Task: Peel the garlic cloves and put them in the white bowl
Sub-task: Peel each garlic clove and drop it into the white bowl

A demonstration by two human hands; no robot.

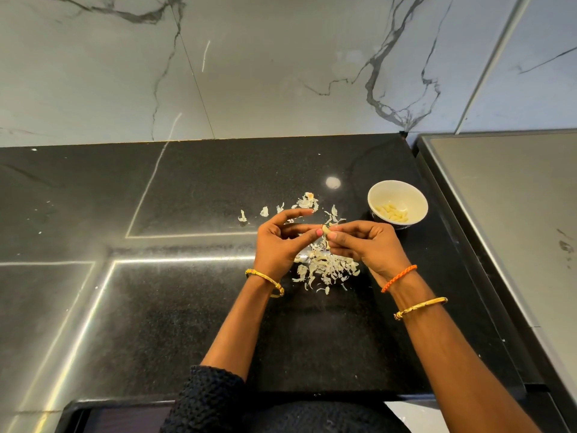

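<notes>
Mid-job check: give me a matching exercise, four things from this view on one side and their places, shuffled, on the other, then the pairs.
Things:
1. garlic clove
2. peeled cloves
3. white bowl
4. pile of skins

Places:
A. on the black counter, below and between the hands
B. inside the bowl
C. pinched between the left hand and right hand
D. on the counter, to the right of the hands

Pairs: 1-C, 2-B, 3-D, 4-A
</notes>
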